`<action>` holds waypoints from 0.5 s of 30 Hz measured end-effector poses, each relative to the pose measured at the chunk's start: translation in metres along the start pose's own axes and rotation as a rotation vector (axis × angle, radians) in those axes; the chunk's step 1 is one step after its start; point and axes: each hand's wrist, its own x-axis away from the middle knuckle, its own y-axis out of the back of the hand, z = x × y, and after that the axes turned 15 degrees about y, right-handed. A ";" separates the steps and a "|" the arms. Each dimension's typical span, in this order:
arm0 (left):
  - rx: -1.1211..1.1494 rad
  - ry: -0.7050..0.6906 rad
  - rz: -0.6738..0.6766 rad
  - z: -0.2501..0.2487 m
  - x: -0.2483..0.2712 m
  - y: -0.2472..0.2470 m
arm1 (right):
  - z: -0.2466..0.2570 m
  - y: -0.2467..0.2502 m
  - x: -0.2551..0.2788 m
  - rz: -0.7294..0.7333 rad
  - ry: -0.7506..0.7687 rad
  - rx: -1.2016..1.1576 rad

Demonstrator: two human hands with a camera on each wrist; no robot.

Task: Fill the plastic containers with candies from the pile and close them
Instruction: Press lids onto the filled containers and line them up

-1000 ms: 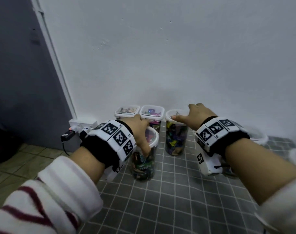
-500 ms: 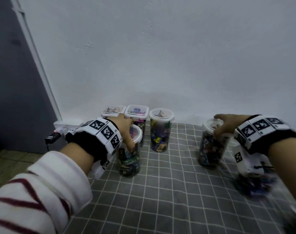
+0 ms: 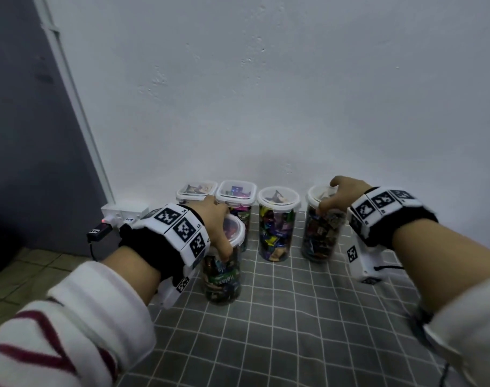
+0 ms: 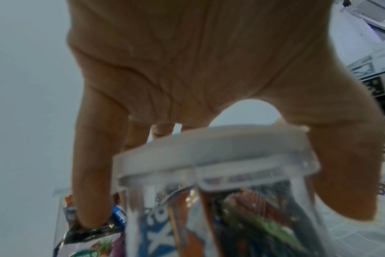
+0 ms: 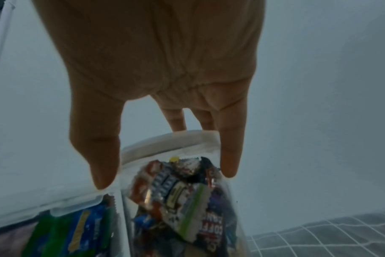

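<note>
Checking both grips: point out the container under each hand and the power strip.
left-hand container (image 3: 222, 280), head view, clear side wall
right-hand container (image 3: 320, 236), head view, side wall
power strip (image 3: 125, 210), head view, top face

White power strip (image 3: 125, 211) by wall (image 3: 266, 93)

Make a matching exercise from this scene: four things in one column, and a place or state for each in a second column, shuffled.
Things:
1. left hand
2. right hand
3. round jar between the hands
4. charger plug

Places or states:
A. stands alone, lid on, untouched
B. grips the front jar's lid
C. lit red, by the white socket
D. grips the rightmost jar's lid

Pairs: 1-B, 2-D, 3-A, 4-C
</note>
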 end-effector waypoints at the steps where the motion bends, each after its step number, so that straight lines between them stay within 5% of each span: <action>1: 0.003 -0.001 0.001 0.000 -0.001 0.000 | 0.000 -0.003 -0.002 -0.003 0.000 -0.006; 9: 0.012 -0.004 0.011 0.002 -0.002 -0.001 | 0.000 -0.015 -0.006 0.051 0.028 0.105; 15: 0.006 0.008 0.029 0.004 -0.006 -0.002 | 0.046 -0.018 -0.013 0.042 0.252 0.135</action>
